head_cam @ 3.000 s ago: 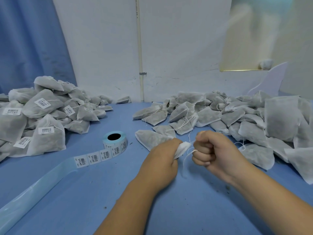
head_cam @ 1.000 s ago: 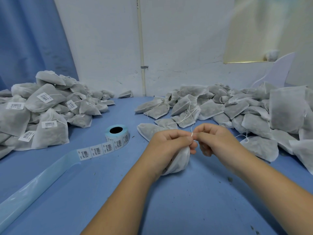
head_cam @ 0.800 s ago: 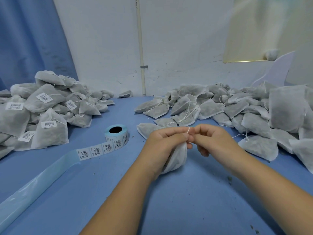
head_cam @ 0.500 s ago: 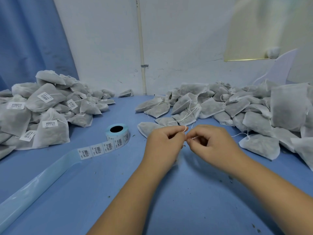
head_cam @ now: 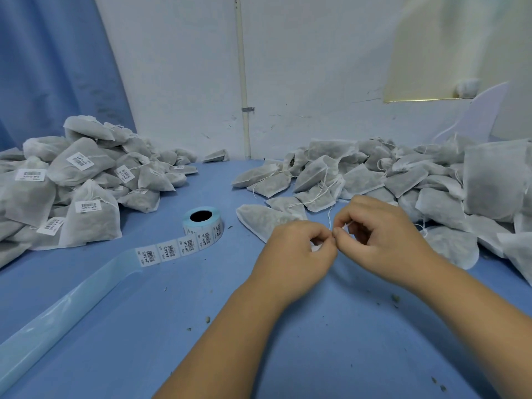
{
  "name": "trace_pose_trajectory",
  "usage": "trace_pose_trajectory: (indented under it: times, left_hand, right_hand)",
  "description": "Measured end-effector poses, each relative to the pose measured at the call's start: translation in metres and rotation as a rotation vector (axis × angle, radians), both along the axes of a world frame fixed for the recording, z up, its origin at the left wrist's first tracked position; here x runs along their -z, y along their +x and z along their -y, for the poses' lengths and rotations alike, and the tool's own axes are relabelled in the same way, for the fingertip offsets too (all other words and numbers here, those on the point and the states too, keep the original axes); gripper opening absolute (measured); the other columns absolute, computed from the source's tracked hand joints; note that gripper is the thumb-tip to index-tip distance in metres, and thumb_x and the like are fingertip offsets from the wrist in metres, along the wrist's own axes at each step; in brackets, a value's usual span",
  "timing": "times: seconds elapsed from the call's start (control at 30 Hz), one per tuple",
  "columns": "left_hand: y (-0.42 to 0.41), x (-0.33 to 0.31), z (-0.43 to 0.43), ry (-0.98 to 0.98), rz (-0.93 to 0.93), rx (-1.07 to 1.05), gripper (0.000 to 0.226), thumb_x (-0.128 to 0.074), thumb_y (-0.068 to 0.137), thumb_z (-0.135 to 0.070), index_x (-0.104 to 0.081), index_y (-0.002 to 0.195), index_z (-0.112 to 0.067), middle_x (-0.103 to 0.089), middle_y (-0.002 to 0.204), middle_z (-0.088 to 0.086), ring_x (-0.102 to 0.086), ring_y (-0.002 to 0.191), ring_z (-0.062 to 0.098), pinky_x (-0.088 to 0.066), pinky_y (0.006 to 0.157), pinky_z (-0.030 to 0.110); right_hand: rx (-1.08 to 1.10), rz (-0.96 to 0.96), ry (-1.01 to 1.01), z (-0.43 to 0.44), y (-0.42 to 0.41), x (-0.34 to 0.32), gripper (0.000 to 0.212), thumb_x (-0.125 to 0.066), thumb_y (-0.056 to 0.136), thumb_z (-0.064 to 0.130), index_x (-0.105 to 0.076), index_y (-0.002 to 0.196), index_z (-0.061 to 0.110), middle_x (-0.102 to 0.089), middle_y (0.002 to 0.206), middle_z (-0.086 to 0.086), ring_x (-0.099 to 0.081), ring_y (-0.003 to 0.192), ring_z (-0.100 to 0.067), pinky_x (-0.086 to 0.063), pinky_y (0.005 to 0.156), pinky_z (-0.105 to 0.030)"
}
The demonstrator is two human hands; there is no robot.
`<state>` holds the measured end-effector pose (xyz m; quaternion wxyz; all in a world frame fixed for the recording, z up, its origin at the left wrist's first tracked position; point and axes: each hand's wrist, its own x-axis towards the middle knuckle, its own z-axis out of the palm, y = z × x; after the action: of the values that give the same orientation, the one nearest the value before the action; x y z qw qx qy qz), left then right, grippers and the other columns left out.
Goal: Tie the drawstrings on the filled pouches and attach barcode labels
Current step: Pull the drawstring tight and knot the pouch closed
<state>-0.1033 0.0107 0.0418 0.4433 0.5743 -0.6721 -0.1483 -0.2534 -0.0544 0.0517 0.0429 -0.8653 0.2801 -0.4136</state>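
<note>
Both hands meet over the middle of the blue table (head_cam: pixel 331 326). The left hand (head_cam: pixel 296 251) has its fingers curled, thumb and forefinger pinching a thin white drawstring (head_cam: pixel 329 218). The right hand (head_cam: pixel 383 234) pinches the same string, fingertip to fingertip with the left. A short end of the string stands up from the pinch. The pouch it belongs to is hidden under the hands.

Labelled pouches (head_cam: pixel 80 180) are heaped along the table's left edge. Unlabelled pouches (head_cam: pixel 403 180) with loose strings spread from the far edge down the right edge. Between the heaps, left of the hands, a barcode label roll (head_cam: pixel 203 223) stands on end. Its strip of labels (head_cam: pixel 172 250) runs into bare blue backing tape (head_cam: pixel 57 309) that reaches the near left corner. Dark crumbs speckle the tabletop.

Behind the table is a scuffed white wall (head_cam: pixel 178 82) with a clipped vertical pipe (head_cam: pixel 243 82). A blue curtain (head_cam: pixel 51 67) hangs at the far left.
</note>
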Motion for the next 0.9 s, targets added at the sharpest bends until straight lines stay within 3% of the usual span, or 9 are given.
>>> trace_pose_trajectory:
  times: [0.07, 0.17, 0.27, 0.33, 0.47, 0.57, 0.7, 0.8, 0.9]
  left_hand:
    - [0.002, -0.003, 0.0, 0.093, -0.159, 0.007, 0.022, -0.062, 0.087, -0.021, -0.068, 0.067, -0.025, -0.061, 0.064, -0.016, -0.051, 0.058, -0.001, -0.041, 0.06, 0.014]
    - [0.004, -0.01, 0.0, 0.237, -0.369, 0.045, 0.018, -0.066, 0.083, -0.024, -0.072, 0.066, -0.023, -0.062, 0.063, -0.01, -0.05, 0.053, 0.007, -0.044, 0.058, 0.025]
    - [0.003, -0.016, -0.002, 0.359, -0.63, 0.11, 0.011, -0.064, 0.068, -0.024, -0.07, 0.059, -0.021, -0.056, 0.058, -0.007, -0.038, 0.045, 0.013, -0.033, 0.045, 0.021]
    - [0.005, -0.018, -0.002, 0.423, -0.81, 0.121, 0.011, -0.062, 0.065, -0.022, -0.07, 0.059, -0.016, -0.054, 0.058, -0.003, -0.033, 0.045, 0.015, -0.03, 0.044, 0.018]
    - [0.012, -0.018, -0.002, 0.435, -0.846, 0.124, 0.028, -0.063, 0.081, -0.02, -0.072, 0.055, -0.017, -0.058, 0.06, -0.002, -0.041, 0.048, 0.014, -0.035, 0.046, 0.017]
    - [0.014, -0.019, -0.001, 0.455, -0.92, 0.125, 0.038, -0.056, 0.088, -0.016, -0.07, 0.053, -0.017, -0.056, 0.061, -0.001, -0.04, 0.046, 0.013, -0.034, 0.046, 0.018]
    - [0.014, -0.02, -0.001, 0.462, -0.99, 0.141, 0.038, -0.055, 0.086, -0.015, -0.067, 0.051, -0.017, -0.053, 0.058, -0.002, -0.037, 0.047, 0.013, -0.034, 0.043, 0.018]
    - [0.014, -0.018, 0.0, 0.473, -0.964, 0.157, 0.038, -0.054, 0.087, -0.015, -0.067, 0.051, -0.016, -0.052, 0.058, -0.002, -0.038, 0.048, 0.013, -0.035, 0.044, 0.018]
    - [0.014, -0.015, 0.001, 0.48, -0.933, 0.183, 0.039, -0.053, 0.088, -0.015, -0.067, 0.051, -0.017, -0.052, 0.058, -0.002, -0.039, 0.049, 0.012, -0.035, 0.046, 0.02]
  right_hand:
    - [0.011, 0.017, 0.021, 0.002, 0.0, 0.001, 0.006, -0.064, 0.077, 0.021, -0.063, 0.071, 0.021, -0.05, 0.068, 0.011, -0.052, 0.066, -0.007, -0.037, 0.058, -0.014]
    - [0.021, 0.048, 0.114, 0.007, 0.0, 0.003, 0.017, -0.07, 0.079, 0.013, -0.063, 0.071, 0.026, -0.055, 0.073, 0.012, -0.055, 0.069, -0.007, -0.037, 0.061, -0.011]
    - [0.048, 0.024, 0.191, 0.009, 0.0, 0.006, 0.02, -0.07, 0.082, 0.013, -0.062, 0.078, 0.032, -0.056, 0.083, 0.013, -0.056, 0.07, -0.008, -0.036, 0.063, -0.007]
    - [0.059, 0.05, 0.224, 0.009, 0.0, 0.006, 0.02, -0.069, 0.083, 0.012, -0.063, 0.086, 0.032, -0.054, 0.092, 0.013, -0.057, 0.069, -0.007, -0.038, 0.065, -0.008]
    - [0.091, 0.207, 0.242, 0.008, 0.002, 0.001, 0.032, -0.065, 0.082, 0.013, -0.056, 0.097, 0.04, -0.046, 0.108, 0.019, -0.059, 0.069, -0.002, -0.038, 0.066, -0.01]
    - [0.053, 0.319, 0.244, 0.002, 0.004, -0.003, 0.037, -0.064, 0.082, 0.01, -0.055, 0.093, 0.044, -0.048, 0.107, 0.02, -0.059, 0.069, -0.003, -0.039, 0.065, -0.008]
    - [-0.045, 0.371, 0.311, -0.006, 0.007, -0.006, 0.02, -0.061, 0.078, 0.021, -0.06, 0.086, 0.039, -0.058, 0.091, 0.021, -0.057, 0.063, -0.006, -0.04, 0.061, -0.011]
    - [-0.131, 0.328, 0.444, -0.008, 0.007, -0.005, 0.012, -0.064, 0.082, 0.017, -0.065, 0.08, 0.029, -0.058, 0.064, 0.011, -0.05, 0.056, -0.014, -0.046, 0.056, -0.036]
    - [-0.217, 0.232, 0.514, -0.012, 0.007, -0.004, 0.012, -0.065, 0.084, 0.017, -0.065, 0.076, 0.026, -0.058, 0.062, 0.001, -0.048, 0.057, -0.015, -0.044, 0.057, -0.037]
